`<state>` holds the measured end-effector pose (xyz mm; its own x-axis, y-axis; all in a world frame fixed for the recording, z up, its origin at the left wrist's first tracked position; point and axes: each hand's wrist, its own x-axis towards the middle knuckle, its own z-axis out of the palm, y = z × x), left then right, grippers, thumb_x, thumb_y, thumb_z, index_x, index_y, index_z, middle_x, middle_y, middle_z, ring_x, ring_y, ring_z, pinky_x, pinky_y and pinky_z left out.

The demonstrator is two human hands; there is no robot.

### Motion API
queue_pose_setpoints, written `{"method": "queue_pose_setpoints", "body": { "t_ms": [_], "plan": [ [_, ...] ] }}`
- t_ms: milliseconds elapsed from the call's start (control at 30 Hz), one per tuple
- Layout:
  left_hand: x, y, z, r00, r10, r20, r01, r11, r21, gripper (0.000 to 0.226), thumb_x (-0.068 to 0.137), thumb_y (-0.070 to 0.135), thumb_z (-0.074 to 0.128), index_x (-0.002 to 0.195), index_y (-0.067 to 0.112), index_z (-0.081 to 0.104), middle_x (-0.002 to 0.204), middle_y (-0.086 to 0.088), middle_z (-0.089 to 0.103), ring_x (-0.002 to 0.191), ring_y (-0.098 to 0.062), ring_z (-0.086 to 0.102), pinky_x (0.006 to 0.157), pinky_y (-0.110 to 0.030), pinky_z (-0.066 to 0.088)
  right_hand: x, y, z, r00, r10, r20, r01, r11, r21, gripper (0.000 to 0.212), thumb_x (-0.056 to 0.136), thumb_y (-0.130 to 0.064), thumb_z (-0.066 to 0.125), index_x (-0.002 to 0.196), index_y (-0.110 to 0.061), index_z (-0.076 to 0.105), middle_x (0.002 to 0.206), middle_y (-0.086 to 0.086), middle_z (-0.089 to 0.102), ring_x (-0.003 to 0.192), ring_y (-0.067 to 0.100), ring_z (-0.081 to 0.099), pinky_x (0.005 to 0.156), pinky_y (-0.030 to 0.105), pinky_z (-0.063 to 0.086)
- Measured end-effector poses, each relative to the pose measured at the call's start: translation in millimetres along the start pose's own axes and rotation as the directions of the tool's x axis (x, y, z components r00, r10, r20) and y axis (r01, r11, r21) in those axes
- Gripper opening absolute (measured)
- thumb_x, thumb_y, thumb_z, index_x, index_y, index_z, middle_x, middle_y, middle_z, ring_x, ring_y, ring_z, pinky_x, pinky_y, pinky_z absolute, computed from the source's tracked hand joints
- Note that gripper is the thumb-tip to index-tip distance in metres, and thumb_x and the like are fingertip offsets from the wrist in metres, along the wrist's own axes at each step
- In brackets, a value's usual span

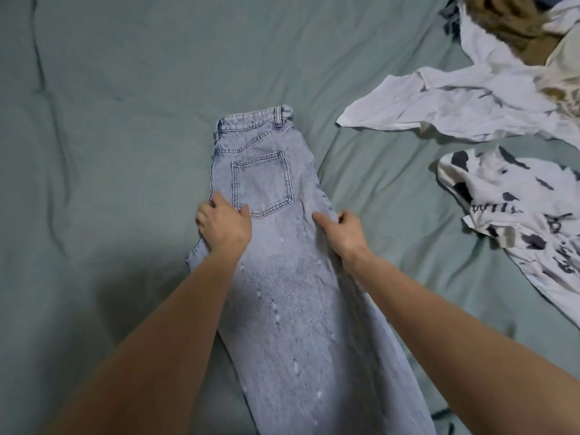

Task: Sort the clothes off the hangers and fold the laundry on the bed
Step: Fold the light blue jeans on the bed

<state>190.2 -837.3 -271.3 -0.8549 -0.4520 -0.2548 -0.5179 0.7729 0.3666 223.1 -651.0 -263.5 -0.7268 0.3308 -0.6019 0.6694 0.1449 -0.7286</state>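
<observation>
Light blue jeans (282,277) lie lengthwise on the grey-green bed sheet (110,152), folded leg on leg, waistband at the far end and a back pocket facing up. My left hand (224,226) grips the jeans' left edge just below the pocket, fingers curled over the fabric. At the right edge, about level with it, my right hand (342,232) pinches the denim at the seam, thumb lying on top.
A white shirt (455,105) sprawls at the right, with a brown and cream heap (518,29) behind it. A white garment with dark print (518,208) lies nearer on the right. The sheet's left half holds only wrinkles.
</observation>
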Motion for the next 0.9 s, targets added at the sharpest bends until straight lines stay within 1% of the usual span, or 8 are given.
{"method": "queue_pose_setpoints", "body": {
  "t_ms": [133, 233, 300, 367, 533, 667, 767, 900],
  "plan": [
    [40, 1, 5, 0.998, 0.018, -0.066, -0.019, 1.000, -0.014, 0.057, 0.091, 0.036, 0.059, 0.132, 0.000, 0.040, 0.136, -0.024, 0.041, 0.128, -0.039, 0.037, 0.104, -0.045, 0.031, 35, -19, 26, 0.984, -0.095, -0.152, 0.085, 0.994, -0.071, 0.031, 0.090, -0.034, 0.062, 0.102, -0.010, 0.046, 0.094, 0.009, 0.054, 0.091, 0.025, 0.053, 0.081, 0.032, 0.040],
    [80, 2, 12, 0.997, -0.053, 0.054, 0.064, 0.971, -0.230, 0.059, 0.089, 0.039, 0.063, 0.128, -0.003, 0.047, 0.132, -0.023, 0.051, 0.123, -0.038, 0.048, 0.102, -0.042, 0.040, 59, -39, 45, 0.983, -0.095, -0.157, 0.043, 0.952, -0.305, 0.043, 0.092, -0.047, 0.052, 0.096, -0.004, 0.058, 0.109, 0.022, 0.064, 0.105, 0.036, 0.059, 0.084, 0.036, 0.044],
    [102, 5, 10, 0.983, -0.110, 0.148, 0.162, 0.898, -0.408, 0.058, 0.084, 0.043, 0.067, 0.121, -0.001, 0.057, 0.124, -0.019, 0.061, 0.114, -0.035, 0.058, 0.097, -0.041, 0.047, 73, -52, 55, 0.985, -0.063, -0.163, 0.008, 0.949, -0.316, 0.055, 0.091, -0.047, 0.051, 0.107, 0.004, 0.063, 0.115, 0.025, 0.063, 0.108, 0.039, 0.059, 0.087, 0.038, 0.045],
    [113, 5, 4, 0.984, -0.029, 0.176, 0.114, 0.858, -0.500, 0.047, 0.085, 0.038, 0.068, 0.115, 0.002, 0.064, 0.117, -0.016, 0.066, 0.108, -0.031, 0.062, 0.094, -0.039, 0.049, 81, -64, 63, 0.975, -0.100, -0.196, 0.041, 0.958, -0.285, 0.046, 0.091, -0.038, 0.055, 0.108, 0.004, 0.063, 0.112, 0.025, 0.065, 0.107, 0.038, 0.060, 0.086, 0.040, 0.046],
    [127, 11, -48, 0.984, 0.162, -0.072, -0.173, 0.791, -0.587, 0.033, 0.097, 0.023, 0.053, 0.124, 0.004, 0.056, 0.125, -0.015, 0.061, 0.113, -0.029, 0.057, 0.095, -0.030, 0.041, 58, -127, 80, 0.798, -0.529, -0.288, 0.321, 0.778, -0.540, 0.022, 0.098, -0.029, 0.045, 0.101, -0.009, 0.054, 0.102, 0.016, 0.066, 0.098, 0.038, 0.057, 0.072, 0.039, 0.039],
    [166, 33, -129, 0.955, 0.121, -0.271, -0.269, 0.741, -0.616, 0.035, 0.101, 0.016, 0.044, 0.133, 0.002, 0.049, 0.135, -0.013, 0.055, 0.122, -0.026, 0.051, 0.096, -0.023, 0.033, 48, -224, 108, 0.680, -0.690, -0.246, 0.561, 0.707, -0.431, 0.020, 0.099, -0.025, 0.044, 0.094, -0.007, 0.053, 0.097, 0.018, 0.065, 0.093, 0.038, 0.055, 0.065, 0.033, 0.026],
    [201, 28, -168, 0.960, 0.126, -0.251, -0.251, 0.784, -0.568, 0.044, 0.100, 0.011, 0.043, 0.142, 0.001, 0.037, 0.145, -0.015, 0.044, 0.132, -0.028, 0.042, 0.105, -0.024, 0.027, 54, -275, 131, 0.715, -0.685, -0.144, 0.617, 0.714, -0.333, 0.021, 0.099, -0.017, 0.044, 0.101, 0.000, 0.055, 0.105, 0.023, 0.063, 0.097, 0.037, 0.056, 0.071, 0.035, 0.030],
    [208, -1, -169, 0.962, 0.214, -0.170, -0.263, 0.894, -0.363, 0.065, 0.096, 0.012, 0.054, 0.151, 0.007, 0.020, 0.156, -0.015, 0.025, 0.141, -0.030, 0.027, 0.115, -0.032, 0.019, 70, -256, 150, 0.874, -0.480, 0.072, 0.465, 0.786, -0.407, 0.042, 0.099, -0.021, 0.047, 0.136, -0.003, 0.042, 0.137, 0.019, 0.051, 0.123, 0.033, 0.050, 0.100, 0.034, 0.037]
  ]
}}
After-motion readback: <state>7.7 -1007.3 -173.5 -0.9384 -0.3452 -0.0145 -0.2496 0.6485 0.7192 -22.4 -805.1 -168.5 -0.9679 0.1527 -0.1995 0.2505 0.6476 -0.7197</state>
